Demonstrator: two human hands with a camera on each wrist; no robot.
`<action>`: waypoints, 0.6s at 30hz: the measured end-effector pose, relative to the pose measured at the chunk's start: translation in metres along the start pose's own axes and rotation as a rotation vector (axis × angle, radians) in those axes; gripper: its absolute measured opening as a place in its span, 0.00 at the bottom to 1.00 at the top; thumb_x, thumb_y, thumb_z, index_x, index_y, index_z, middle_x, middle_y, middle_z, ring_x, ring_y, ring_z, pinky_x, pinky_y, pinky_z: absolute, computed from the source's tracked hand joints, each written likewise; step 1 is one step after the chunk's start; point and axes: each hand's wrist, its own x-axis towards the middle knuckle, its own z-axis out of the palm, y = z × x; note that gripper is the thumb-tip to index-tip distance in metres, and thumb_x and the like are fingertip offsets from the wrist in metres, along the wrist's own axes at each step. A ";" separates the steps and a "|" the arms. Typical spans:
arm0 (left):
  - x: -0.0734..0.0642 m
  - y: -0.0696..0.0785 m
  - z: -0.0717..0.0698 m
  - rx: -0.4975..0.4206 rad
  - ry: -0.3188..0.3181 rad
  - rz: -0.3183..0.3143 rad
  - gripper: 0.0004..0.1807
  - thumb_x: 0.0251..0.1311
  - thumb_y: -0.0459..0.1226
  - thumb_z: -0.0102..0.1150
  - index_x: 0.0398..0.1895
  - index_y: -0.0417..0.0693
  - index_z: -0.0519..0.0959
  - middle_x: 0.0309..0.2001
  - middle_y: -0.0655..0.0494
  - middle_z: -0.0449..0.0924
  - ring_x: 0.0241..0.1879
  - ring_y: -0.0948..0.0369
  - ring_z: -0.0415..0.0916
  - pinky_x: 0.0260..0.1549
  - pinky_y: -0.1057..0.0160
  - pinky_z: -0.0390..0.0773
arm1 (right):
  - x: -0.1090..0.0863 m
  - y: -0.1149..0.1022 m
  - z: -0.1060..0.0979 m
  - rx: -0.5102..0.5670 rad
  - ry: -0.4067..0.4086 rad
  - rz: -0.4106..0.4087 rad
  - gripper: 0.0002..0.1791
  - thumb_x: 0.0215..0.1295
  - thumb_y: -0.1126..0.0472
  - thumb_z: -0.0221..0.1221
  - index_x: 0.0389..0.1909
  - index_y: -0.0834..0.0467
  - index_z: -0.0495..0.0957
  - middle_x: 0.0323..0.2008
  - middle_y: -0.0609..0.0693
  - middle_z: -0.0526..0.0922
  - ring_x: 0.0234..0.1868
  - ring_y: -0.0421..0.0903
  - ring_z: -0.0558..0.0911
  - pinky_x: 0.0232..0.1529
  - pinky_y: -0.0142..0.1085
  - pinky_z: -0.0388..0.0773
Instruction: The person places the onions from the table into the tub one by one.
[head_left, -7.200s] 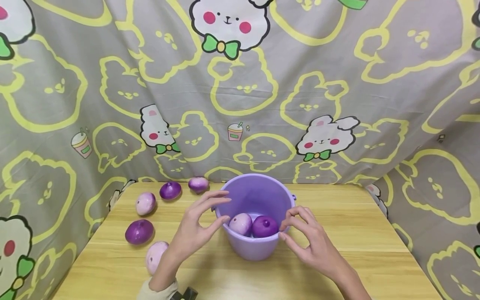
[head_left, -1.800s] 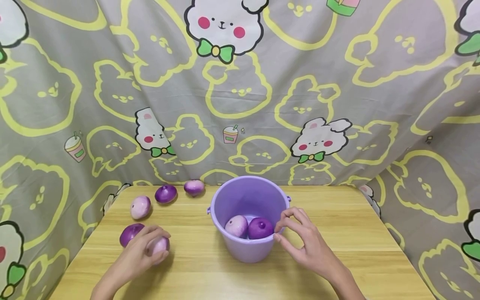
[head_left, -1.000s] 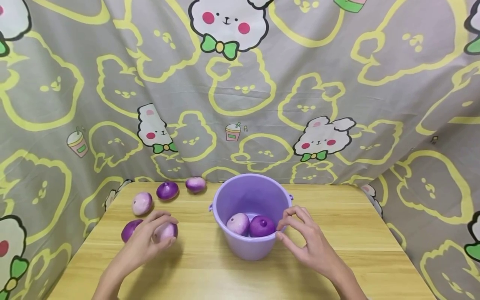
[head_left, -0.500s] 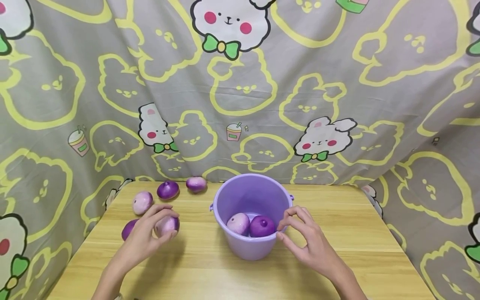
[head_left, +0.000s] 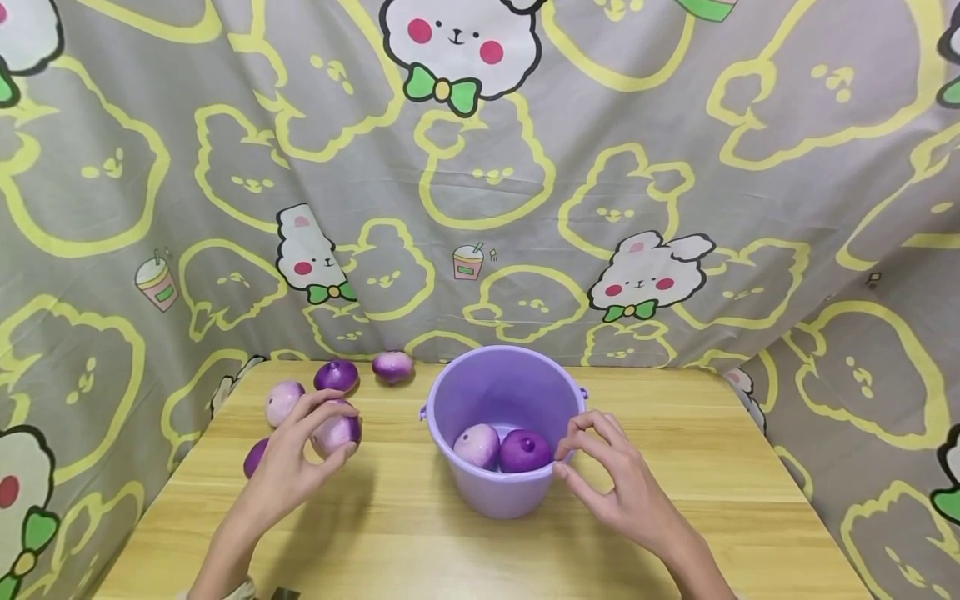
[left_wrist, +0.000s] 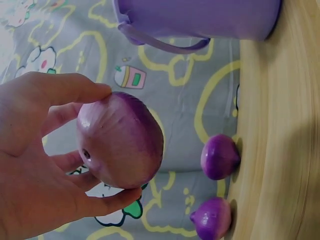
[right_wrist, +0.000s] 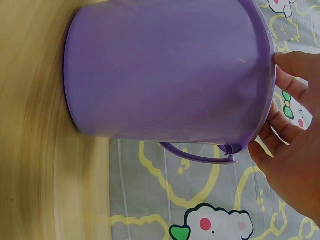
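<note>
My left hand grips a pale, purple-edged onion between thumb and fingertips, raised above the table as its shadow shows. The thumb and fingertips of my right hand pinch the near right rim of a purple bucket, which stands upright. Inside it lie a pale onion and a dark purple onion. Behind my left hand are another pale onion, a dark onion and a two-tone onion. One more dark onion is partly hidden by that hand.
The wooden table has a patterned grey curtain close behind and at both sides. The bucket's handle hangs down on its far side. A small dark object shows at the left sleeve.
My left hand left the bucket's left side, took the pale onion from the table's left front and lifted it, moving away from me. The right hand stayed at the rim.
</note>
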 end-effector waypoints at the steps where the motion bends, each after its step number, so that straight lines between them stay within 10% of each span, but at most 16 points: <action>1: 0.001 0.000 0.000 -0.002 0.001 -0.003 0.26 0.46 0.25 0.77 0.50 0.52 0.83 0.60 0.55 0.75 0.60 0.52 0.71 0.57 0.77 0.63 | 0.000 0.000 0.000 0.001 -0.003 0.005 0.17 0.59 0.65 0.72 0.41 0.41 0.82 0.46 0.40 0.76 0.53 0.43 0.72 0.58 0.36 0.69; 18: 0.010 0.008 0.006 0.014 0.021 -0.056 0.24 0.51 0.29 0.75 0.52 0.56 0.84 0.65 0.49 0.74 0.64 0.48 0.70 0.48 0.52 0.77 | 0.000 0.001 0.000 0.010 -0.005 0.004 0.17 0.59 0.66 0.72 0.41 0.41 0.82 0.46 0.41 0.76 0.54 0.44 0.72 0.59 0.34 0.67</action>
